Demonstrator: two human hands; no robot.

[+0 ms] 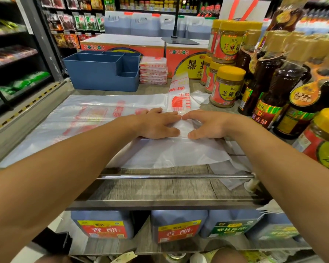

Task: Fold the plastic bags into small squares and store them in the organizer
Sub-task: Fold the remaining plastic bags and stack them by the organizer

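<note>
Left hand [156, 126] and right hand [207, 126], fingers flat, gripping nothing — press plastic bag [171, 152] onto near table [160, 188] to set crease; folded squares [153, 70] stacked right of blue organizer [95, 73], far side.

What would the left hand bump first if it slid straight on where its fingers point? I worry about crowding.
Almost at once the right hand: the left hand points rightward across the plastic bag, fingertips nearly touching.

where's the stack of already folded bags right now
In the head view, the stack of folded bags sits at the far side of the wooden tabletop, just right of the blue organizer and in front of the red cartons.
</note>
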